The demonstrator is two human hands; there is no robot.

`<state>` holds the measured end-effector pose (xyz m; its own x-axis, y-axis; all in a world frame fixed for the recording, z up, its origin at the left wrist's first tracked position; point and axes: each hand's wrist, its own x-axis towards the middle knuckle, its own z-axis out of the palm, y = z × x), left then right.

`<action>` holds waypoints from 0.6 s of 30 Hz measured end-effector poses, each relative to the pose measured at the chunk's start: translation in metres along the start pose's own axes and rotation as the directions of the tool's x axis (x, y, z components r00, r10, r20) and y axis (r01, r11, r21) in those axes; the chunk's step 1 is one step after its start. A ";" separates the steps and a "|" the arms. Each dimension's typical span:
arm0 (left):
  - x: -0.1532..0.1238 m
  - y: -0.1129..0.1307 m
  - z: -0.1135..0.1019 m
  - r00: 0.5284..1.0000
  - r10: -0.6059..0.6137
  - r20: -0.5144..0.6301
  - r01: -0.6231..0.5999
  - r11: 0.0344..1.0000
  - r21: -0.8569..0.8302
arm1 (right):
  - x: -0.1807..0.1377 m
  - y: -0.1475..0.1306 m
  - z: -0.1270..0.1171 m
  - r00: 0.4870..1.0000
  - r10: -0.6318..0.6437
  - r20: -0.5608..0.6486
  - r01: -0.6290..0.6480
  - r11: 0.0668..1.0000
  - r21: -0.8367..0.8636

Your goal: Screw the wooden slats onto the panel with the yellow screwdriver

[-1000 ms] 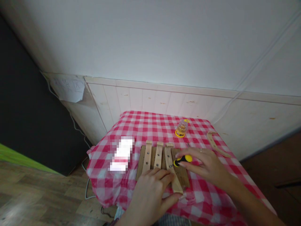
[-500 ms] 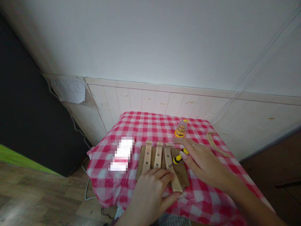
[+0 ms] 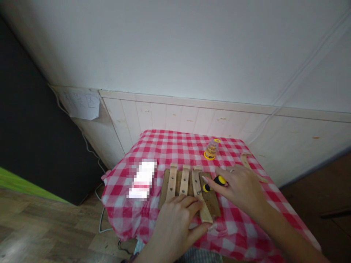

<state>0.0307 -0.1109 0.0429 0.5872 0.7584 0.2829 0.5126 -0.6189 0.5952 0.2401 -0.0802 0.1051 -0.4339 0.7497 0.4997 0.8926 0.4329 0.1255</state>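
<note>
A wooden board (image 3: pixel 212 201) with three pale slats (image 3: pixel 184 180) screwed across it lies on a red-and-white checked tablecloth (image 3: pixel 170 149). My left hand (image 3: pixel 175 223) lies flat on the board's near end, fingers spread and pressing it down. My right hand (image 3: pixel 241 188) is closed round a yellow-and-black screwdriver (image 3: pixel 215 182), whose tip points left at the rightmost slat (image 3: pixel 197 190). A ring shows on one right finger.
A clear jar with a yellow lid (image 3: pixel 211 149) stands behind the board. A curved wooden piece (image 3: pixel 248 164) lies at the table's right edge. A blurred white-and-red object (image 3: pixel 142 179) lies left of the board. A panelled wall runs behind; cables hang at the left.
My right hand opened briefly over the screwdriver, then drew back to the right and closed on it again, its handle turned. The left hand and board stayed put.
</note>
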 end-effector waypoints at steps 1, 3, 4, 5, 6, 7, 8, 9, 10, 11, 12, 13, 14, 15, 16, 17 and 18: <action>0.000 0.000 0.000 1.000 0.002 0.004 -0.002 1.000 0.003 | 0.000 0.000 0.002 1.000 0.027 -0.012 -0.027 1.000 -0.012; 0.000 -0.001 0.000 1.000 0.006 0.013 -0.006 1.000 0.010 | 0.002 -0.001 0.004 0.996 0.089 0.000 -0.089 0.995 0.036; 0.000 -0.001 0.000 1.000 0.006 0.017 -0.006 1.000 0.013 | 0.003 -0.002 0.004 0.993 0.113 0.018 -0.114 0.988 0.102; 0.000 -0.001 0.000 1.000 0.002 0.018 -0.002 1.000 0.015 | 0.004 -0.003 0.004 0.992 0.122 0.036 -0.126 0.973 0.194; 0.000 0.000 0.000 1.000 -0.003 0.019 0.003 1.000 0.014 | 0.005 -0.004 0.005 0.992 0.111 0.052 -0.121 0.943 0.310; 0.000 0.000 0.000 1.000 -0.009 0.018 0.009 1.000 0.012 | 0.006 -0.005 0.006 0.995 0.084 0.063 -0.103 0.893 0.438; 0.000 0.000 -0.001 1.000 -0.012 0.018 0.012 1.000 0.008 | 0.006 -0.006 0.008 0.997 0.051 0.060 -0.076 0.822 0.564; 0.000 0.001 -0.001 1.000 -0.012 0.017 0.012 1.000 0.004 | 0.006 -0.008 0.010 0.999 0.024 0.048 -0.050 0.734 0.678; 0.001 0.001 -0.001 1.000 -0.009 0.015 0.009 1.000 0.001 | 0.004 -0.010 0.013 0.999 0.012 0.042 -0.039 0.638 0.769; 0.001 0.001 -0.001 1.000 -0.004 0.015 0.004 1.000 -0.001 | 0.003 -0.012 0.017 0.999 0.017 0.049 -0.050 0.548 0.835; 0.001 0.000 -0.001 1.000 0.000 0.017 0.000 1.000 -0.001 | 0.001 -0.013 0.020 0.997 0.038 0.069 -0.078 0.473 0.877; 0.001 0.000 -0.001 1.000 0.003 0.020 -0.003 1.000 0.000 | -0.002 -0.015 0.023 0.994 0.059 0.095 -0.111 0.418 0.901; 0.001 -0.001 -0.001 1.000 0.003 0.024 -0.003 1.000 0.002 | -0.004 -0.015 0.025 0.990 0.070 0.122 -0.139 0.382 0.914; 0.001 -0.001 -0.001 1.000 0.000 0.028 0.000 1.000 0.003 | -0.007 -0.015 0.026 0.987 0.064 0.146 -0.159 0.361 0.919; 0.001 -0.001 -0.001 1.000 -0.003 0.029 0.003 1.000 0.005 | -0.009 -0.014 0.026 0.985 0.039 0.167 -0.170 0.349 0.922; 0.001 -0.001 -0.001 1.000 -0.005 0.029 0.005 1.000 0.005 | -0.010 -0.013 0.024 0.983 0.001 0.184 -0.174 0.339 0.925; 0.001 -0.001 -0.001 1.000 -0.006 0.028 0.006 1.000 0.005 | -0.011 -0.012 0.020 0.977 -0.048 0.210 -0.182 0.330 0.926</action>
<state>0.0299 -0.1096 0.0434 0.6013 0.7562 0.2580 0.5191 -0.6152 0.5933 0.2321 -0.0837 0.0804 -0.4923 0.8162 0.3024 0.2607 0.4697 -0.8434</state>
